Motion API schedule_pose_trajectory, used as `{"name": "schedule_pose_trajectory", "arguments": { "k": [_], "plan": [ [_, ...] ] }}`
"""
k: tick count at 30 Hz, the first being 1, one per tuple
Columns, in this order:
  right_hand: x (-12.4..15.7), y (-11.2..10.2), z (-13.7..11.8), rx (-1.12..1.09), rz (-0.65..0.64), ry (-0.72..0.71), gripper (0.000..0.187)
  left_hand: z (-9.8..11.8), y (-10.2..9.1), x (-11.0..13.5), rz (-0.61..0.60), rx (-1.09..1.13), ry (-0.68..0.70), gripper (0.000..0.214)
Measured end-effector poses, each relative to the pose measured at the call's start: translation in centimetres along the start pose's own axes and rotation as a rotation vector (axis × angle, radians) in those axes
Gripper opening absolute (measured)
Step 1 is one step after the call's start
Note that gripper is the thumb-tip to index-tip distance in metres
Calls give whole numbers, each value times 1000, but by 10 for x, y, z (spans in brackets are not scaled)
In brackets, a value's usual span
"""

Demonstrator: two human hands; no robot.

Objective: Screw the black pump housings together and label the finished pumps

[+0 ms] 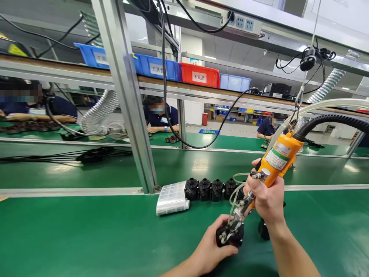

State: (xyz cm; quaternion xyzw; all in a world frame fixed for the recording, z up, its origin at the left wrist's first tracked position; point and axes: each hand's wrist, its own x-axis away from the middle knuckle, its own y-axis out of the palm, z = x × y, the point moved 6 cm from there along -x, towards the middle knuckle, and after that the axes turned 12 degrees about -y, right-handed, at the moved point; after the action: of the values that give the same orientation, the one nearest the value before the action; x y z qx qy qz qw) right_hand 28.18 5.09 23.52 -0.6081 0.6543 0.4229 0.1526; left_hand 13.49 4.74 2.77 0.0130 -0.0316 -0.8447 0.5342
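My right hand point(266, 194) is wrapped round an orange power screwdriver point(278, 156), which hangs from a hook and slants down to the left. Its metal tip with a thin clear tube meets the top of a round black plastic housing point(230, 235). Thumb and fingers of my left hand point(211, 246) grip that housing from the left, on the green table. Partly hidden behind my right wrist is another black part point(263, 230). Several similar black housings point(205, 189) stand in a row beyond, beside a folded sheet of clear labels point(172, 198).
A metal post point(127, 96) rises left of the housings. Overhead, a shelf carries blue bins point(157, 68) and a red bin point(200, 75). A black cable point(165, 77) droops from above. Co-workers sit across the green bench point(86, 227), one person point(161, 119) near the middle.
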Motion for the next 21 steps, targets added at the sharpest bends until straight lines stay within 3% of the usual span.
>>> {"name": "schedule_pose_trajectory", "arguments": {
  "k": [5,11,16,21],
  "plan": [
    [3,12,-6,110,-35,-16,50,-2,-2,1,56,-11,-29,72],
    [14,36,-4,176,-102,-11,43,25,3,6,101,-113,17,76],
    [18,36,7,180,-118,39,44,33,3,6,130,-166,10,71],
    [18,37,11,149,-80,51,48,24,-1,4,127,-216,0,60]
  ]
}}
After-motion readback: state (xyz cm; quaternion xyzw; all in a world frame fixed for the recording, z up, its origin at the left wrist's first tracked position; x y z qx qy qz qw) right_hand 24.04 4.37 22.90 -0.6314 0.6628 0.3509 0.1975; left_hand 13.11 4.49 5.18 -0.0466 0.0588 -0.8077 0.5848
